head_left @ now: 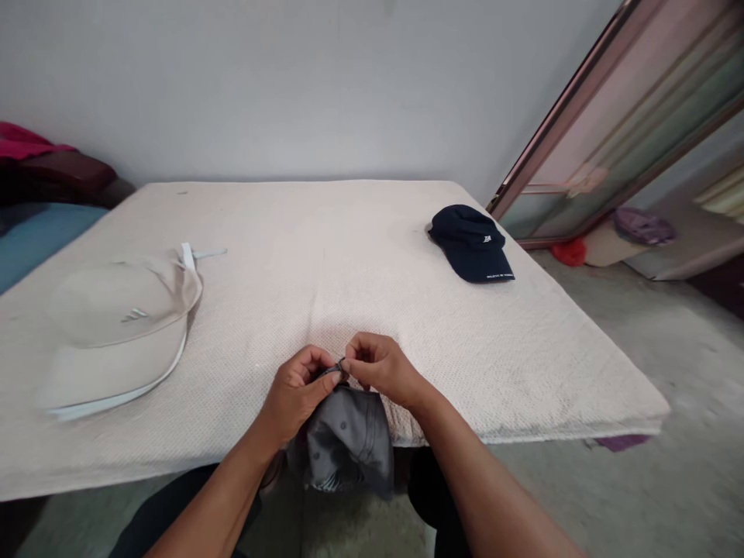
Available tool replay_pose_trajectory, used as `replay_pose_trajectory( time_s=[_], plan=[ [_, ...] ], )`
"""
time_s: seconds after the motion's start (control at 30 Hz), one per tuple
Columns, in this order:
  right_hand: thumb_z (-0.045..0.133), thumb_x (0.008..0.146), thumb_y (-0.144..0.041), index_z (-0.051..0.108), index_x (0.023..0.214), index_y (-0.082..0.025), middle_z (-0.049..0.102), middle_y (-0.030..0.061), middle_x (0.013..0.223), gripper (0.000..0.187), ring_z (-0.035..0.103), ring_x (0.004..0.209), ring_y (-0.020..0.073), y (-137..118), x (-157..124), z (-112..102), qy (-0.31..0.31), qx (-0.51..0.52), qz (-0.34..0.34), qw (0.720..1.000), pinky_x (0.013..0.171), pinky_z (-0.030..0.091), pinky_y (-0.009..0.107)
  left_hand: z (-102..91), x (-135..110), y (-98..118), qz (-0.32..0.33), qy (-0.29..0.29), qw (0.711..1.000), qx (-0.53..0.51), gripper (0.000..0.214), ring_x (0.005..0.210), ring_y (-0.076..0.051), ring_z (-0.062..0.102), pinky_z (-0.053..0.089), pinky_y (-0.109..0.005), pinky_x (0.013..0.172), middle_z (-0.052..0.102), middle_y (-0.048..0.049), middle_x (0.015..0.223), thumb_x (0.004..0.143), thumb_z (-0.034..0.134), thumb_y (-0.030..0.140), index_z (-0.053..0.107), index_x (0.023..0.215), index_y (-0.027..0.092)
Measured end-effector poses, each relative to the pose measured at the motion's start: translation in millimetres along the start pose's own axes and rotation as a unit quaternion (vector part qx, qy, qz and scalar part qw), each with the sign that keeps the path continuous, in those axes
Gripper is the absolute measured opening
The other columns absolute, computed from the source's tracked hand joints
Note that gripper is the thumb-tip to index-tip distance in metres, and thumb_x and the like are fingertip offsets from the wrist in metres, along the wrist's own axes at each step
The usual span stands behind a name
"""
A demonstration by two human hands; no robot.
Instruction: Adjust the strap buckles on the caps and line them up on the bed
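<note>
A dark grey cap (349, 434) hangs over the near edge of the table, with its back strap uppermost. My left hand (302, 391) pinches that strap from the left, thumb and fingers pressed together. From the right, my right hand (380, 364) grips the strap's other part at the buckle, its fingertips almost touching those of the left. The small fastening between them is mostly hidden by the fingers. A beige cap (125, 310) with a three-stripe logo rests to the left. Farther off on the right lies a navy cap (468, 240), brim toward me.
The table (325, 263) has a cream textured cover and stands against a grey wall (291, 85). A sliding glass door (604, 132) is at the right. Blue cloth (46, 236) and a pink item (29, 141) are beyond the left edge.
</note>
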State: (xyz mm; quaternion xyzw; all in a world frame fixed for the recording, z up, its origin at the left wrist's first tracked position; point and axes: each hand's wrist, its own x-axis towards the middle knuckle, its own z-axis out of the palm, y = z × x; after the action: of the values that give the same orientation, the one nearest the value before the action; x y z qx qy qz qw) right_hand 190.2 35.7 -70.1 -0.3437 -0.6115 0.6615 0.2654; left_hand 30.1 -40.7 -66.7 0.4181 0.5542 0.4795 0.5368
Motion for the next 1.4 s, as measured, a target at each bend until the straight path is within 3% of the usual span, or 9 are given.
replay_pose_trajectory(
  time_s=[0.33, 0.93, 1.4],
  plan=[
    [0.069, 0.072, -0.029, 0.058, 0.073, -0.016, 0.052, -0.0034, 0.058, 0.017, 0.046, 0.051, 0.0083, -3, -2, -4, -0.06, 0.065, 0.019, 0.996, 0.048, 0.034, 0.022, 0.0, -2, 0, 0.007, 0.005, 1.0, -0.002, 0.014, 0.068, -0.011, 0.052, 0.039, -0.021, 0.062, 0.059, 0.0023, 0.074, 0.075, 0.07, 0.026, 0.06, 0.082, 0.019],
    [0.065, 0.077, -0.024, 0.058, 0.074, -0.016, 0.053, -0.0032, 0.059, 0.011, 0.046, 0.052, 0.0085, 3, 0, -2, -0.055, 0.039, 0.001, 0.998, 0.05, 0.035, 0.022, 1.2, -1, -1, 0.022, 0.011, 0.999, 0.029, 0.006, 0.068, -0.012, 0.051, 0.038, -0.021, 0.062, 0.057, 0.0018, 0.073, 0.077, 0.063, 0.018, 0.059, 0.081, 0.019],
    [0.065, 0.077, -0.026, 0.058, 0.075, -0.017, 0.052, -0.0038, 0.059, 0.012, 0.047, 0.051, 0.0084, 9, 4, -1, -0.035, 0.036, -0.014, 0.999, 0.049, 0.038, 0.022, 3.6, -2, -3, 0.075, 0.042, 0.994, 0.073, 0.006, 0.069, -0.013, 0.049, 0.037, -0.021, 0.063, 0.055, 0.0029, 0.074, 0.08, 0.06, 0.019, 0.055, 0.083, 0.022]
  ],
)
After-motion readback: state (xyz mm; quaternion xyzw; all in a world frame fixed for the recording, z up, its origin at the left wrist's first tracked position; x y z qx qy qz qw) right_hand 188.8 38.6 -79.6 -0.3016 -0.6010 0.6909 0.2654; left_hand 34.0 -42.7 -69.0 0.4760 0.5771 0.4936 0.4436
